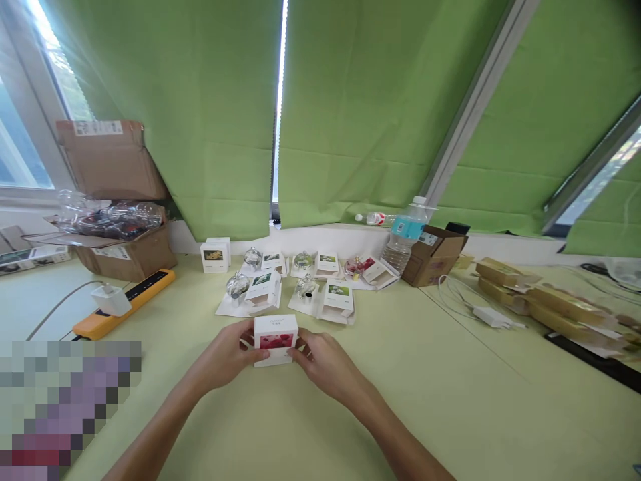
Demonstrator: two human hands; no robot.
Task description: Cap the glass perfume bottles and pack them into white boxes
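Curtains point(200, 120) hang behind the table point(431, 401) and white box point(276, 337).

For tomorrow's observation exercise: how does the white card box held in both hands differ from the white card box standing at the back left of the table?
The held white card box shows a pink-red picture; the rear white card box shows a yellow-brown one. The held box sits between the left hand and right hand; the rear box stands untouched. The held box is nearer the person. Both are white and boxy.
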